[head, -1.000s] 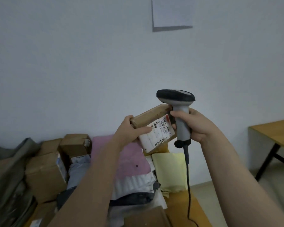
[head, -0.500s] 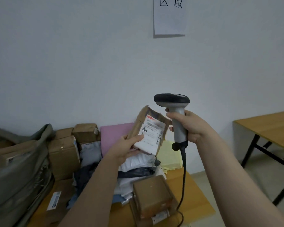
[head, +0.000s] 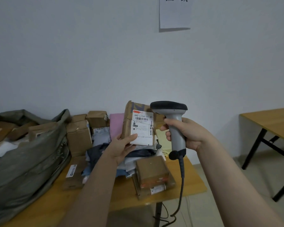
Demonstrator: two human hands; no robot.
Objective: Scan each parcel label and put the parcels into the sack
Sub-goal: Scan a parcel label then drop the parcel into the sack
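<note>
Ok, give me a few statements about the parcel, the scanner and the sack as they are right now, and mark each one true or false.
1. The left hand holds a cardboard parcel with its white label facing the camera. True.
2. The right hand grips the scanner by its handle. True.
3. The sack is empty. False: boxes show inside its open mouth.
4. The scanner is cordless. False: a cable hangs from its handle.
5. The held parcel rests on the table. False: it is held up above the pile there.
</note>
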